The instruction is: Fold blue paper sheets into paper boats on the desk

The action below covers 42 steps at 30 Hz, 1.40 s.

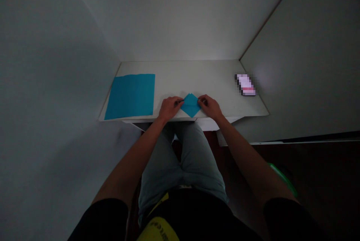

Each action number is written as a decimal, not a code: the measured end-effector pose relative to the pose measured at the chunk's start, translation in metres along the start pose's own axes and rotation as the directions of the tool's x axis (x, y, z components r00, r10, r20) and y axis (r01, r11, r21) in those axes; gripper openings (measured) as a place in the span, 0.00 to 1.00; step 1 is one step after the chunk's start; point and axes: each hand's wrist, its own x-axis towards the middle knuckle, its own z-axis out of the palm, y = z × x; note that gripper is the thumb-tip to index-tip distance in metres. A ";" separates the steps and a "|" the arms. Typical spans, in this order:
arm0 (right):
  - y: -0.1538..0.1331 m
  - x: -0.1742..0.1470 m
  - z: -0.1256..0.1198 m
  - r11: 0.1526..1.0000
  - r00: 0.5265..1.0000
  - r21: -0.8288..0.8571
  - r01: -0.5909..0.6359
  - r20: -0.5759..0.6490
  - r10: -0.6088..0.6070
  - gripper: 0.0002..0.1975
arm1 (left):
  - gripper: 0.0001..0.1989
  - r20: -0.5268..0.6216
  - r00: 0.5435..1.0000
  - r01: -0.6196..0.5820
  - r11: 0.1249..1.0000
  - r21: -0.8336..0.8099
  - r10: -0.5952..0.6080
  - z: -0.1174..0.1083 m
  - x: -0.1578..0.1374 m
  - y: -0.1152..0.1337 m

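A small piece of folded blue paper (191,106), diamond-shaped with a crease across its middle, lies near the front edge of the white table. At its left corner, my left hand (170,107) is closed with thumb and fingers pinching the paper. My right hand (209,106) pinches the opposite corner in the same way. Both hands rest low over the tabletop, and the fingertips partly hide the two side corners. One point of the diamond faces me; the far point shows small layered tips.
On the left of the white table (180,79) lies a large flat sheet of blue paper (131,96). A phone (246,84), blurred out, sits at the right end. Walls close in the table at the back and both sides. A green-edged object (282,179) is low at the right.
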 end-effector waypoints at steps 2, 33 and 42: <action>-0.002 0.001 0.003 0.999 0.999 -0.032 -0.030 -0.032 0.029 0.17 | 0.08 -0.010 0.998 0.069 0.997 -0.042 -0.070 0.003 0.005 0.002; 0.005 -0.012 -0.004 0.927 0.990 0.375 0.005 0.131 -0.059 0.25 | 0.18 0.152 0.971 0.229 0.910 -0.345 -0.187 -0.004 -0.009 0.010; 0.015 0.019 0.008 0.942 0.999 0.336 0.028 0.009 -0.032 0.21 | 0.15 0.041 0.985 0.170 0.938 -0.304 -0.165 -0.002 0.011 -0.005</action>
